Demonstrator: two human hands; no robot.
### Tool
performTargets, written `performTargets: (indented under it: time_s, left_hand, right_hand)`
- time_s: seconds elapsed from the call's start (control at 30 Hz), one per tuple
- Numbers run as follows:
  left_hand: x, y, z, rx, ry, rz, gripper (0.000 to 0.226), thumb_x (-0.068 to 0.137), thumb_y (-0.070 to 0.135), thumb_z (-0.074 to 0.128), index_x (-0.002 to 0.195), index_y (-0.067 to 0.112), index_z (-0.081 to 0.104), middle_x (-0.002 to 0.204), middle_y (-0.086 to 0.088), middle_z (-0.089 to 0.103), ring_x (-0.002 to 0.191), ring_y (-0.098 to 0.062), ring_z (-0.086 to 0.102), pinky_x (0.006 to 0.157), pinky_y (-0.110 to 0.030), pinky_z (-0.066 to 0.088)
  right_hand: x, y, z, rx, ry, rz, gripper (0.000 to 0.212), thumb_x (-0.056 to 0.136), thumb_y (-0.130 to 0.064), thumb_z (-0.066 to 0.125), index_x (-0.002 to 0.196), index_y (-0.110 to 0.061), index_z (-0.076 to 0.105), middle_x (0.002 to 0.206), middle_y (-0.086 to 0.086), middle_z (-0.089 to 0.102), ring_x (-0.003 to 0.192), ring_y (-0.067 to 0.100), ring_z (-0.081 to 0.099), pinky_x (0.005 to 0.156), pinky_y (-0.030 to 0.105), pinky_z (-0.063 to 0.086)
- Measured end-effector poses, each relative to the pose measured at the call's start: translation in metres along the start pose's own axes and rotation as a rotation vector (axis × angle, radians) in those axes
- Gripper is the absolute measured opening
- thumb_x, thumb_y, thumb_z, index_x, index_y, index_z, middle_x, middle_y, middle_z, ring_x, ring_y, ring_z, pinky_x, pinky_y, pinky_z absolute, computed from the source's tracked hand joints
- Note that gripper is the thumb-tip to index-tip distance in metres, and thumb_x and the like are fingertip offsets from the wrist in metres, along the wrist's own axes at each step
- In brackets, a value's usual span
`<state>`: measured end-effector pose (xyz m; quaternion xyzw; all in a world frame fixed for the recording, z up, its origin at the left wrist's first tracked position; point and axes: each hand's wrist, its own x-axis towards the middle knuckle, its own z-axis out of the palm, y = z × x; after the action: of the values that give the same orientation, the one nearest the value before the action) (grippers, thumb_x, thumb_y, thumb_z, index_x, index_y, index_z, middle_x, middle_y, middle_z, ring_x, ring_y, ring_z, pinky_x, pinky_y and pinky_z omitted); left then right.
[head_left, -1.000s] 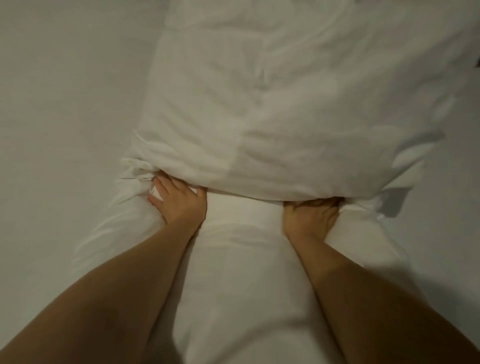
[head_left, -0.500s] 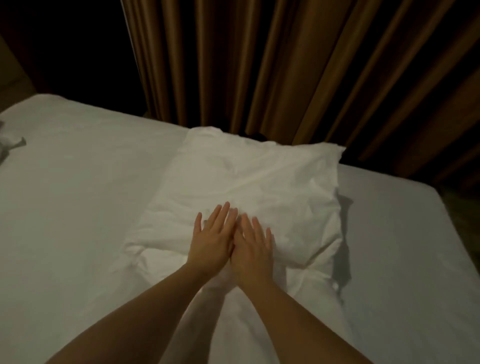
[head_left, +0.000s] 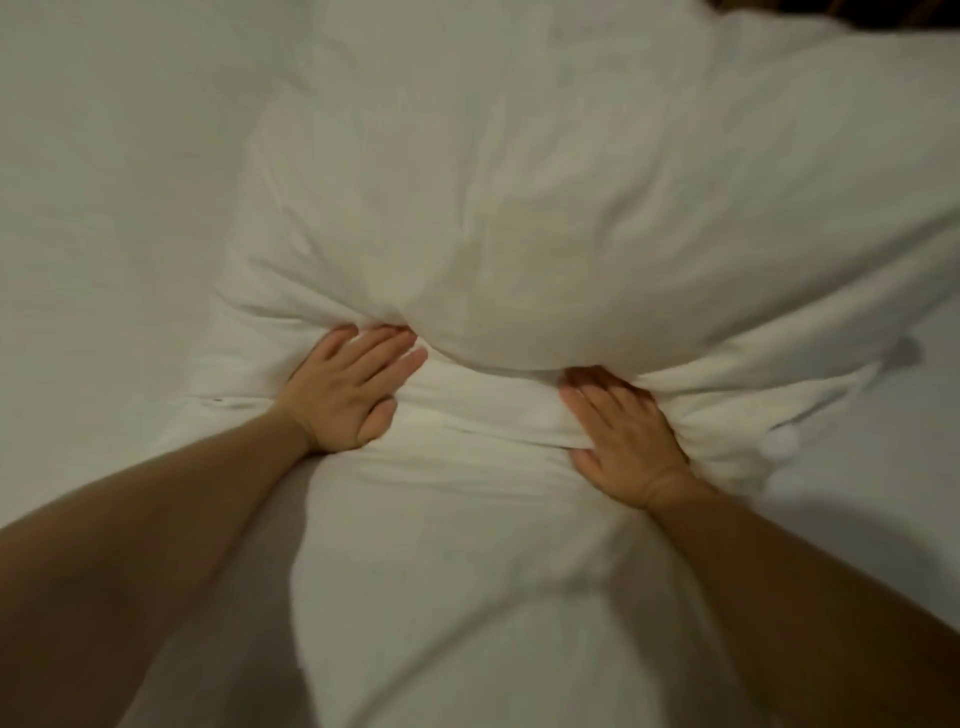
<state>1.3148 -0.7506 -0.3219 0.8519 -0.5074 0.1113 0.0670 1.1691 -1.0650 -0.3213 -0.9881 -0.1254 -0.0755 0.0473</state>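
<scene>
No readable text, label or number shows anywhere.

Left hand (head_left: 345, 395), right hand (head_left: 623, 441) against pillow (head_left: 519, 208)

White bedsheet (head_left: 109, 171), perhaps curtain (head_left: 857, 7) beyond.

White bed under dim, warm light

A white bed sheet (head_left: 104, 218) fills nearly the whole view, smooth and only faintly creased, and it looks greyish in the low yellowish light. A soft shadow lies on it at the lower right. A dark brown strip (head_left: 852, 9) runs along the top right edge, too blurred to identify.
</scene>
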Motion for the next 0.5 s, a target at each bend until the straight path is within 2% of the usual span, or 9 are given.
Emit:
performTargets:
  time_s: [0.1,0.17,0.23,0.33,0.5]
  left_hand:
    - [0.001,-0.002,0.024,-0.015,0.032,0.009,0.048,0.083,0.029,0.039,0.126,0.011,0.047,0.123,-0.008,0.045,0.110,-0.029,0.044,0.091,-0.042,0.033]
    - [0.004,-0.004,0.031,-0.022,0.019,0.017,0.046,0.082,0.029,0.038,0.124,0.011,0.047,0.119,-0.008,0.043,0.106,-0.030,0.044,0.089,-0.042,0.032]
    - [0.006,-0.006,0.032,-0.026,0.017,0.013,0.047,0.083,0.029,0.037,0.124,0.010,0.047,0.120,-0.009,0.043,0.107,-0.030,0.044,0.090,-0.042,0.033]
    - [0.005,-0.003,0.029,-0.013,-0.034,-0.001,0.049,0.085,0.029,0.037,0.129,0.009,0.046,0.126,-0.012,0.045,0.113,-0.030,0.044,0.093,-0.044,0.033]
    - [0.010,0.014,-0.007,0.005,-0.153,-0.057,0.053,0.085,0.028,0.038,0.135,0.008,0.041,0.131,-0.019,0.055,0.124,-0.029,0.040,0.097,-0.050,0.036]
  right_hand:
    - [0.006,0.002,0.022,0.065,0.021,0.020,0.065,0.068,-0.039,0.043,0.129,-0.013,0.043,0.122,0.007,0.056,0.104,0.022,0.043,0.081,0.031,0.040]
    - [0.009,0.004,0.027,0.114,0.019,0.028,0.063,0.069,-0.036,0.043,0.127,-0.012,0.044,0.112,0.014,0.065,0.098,0.022,0.043,0.077,0.029,0.036]
    - [0.012,0.007,0.026,0.134,0.029,0.020,0.063,0.069,-0.035,0.044,0.127,-0.010,0.044,0.114,0.015,0.064,0.098,0.024,0.043,0.076,0.030,0.033]
    - [0.012,0.005,0.025,0.091,-0.031,0.013,0.067,0.069,-0.037,0.044,0.129,-0.008,0.044,0.125,0.011,0.053,0.106,0.026,0.042,0.082,0.032,0.032]
    - [0.009,-0.009,-0.013,0.057,-0.116,0.070,0.070,0.073,-0.037,0.044,0.136,-0.009,0.036,0.132,0.018,0.054,0.122,0.029,0.041,0.098,0.037,0.027]
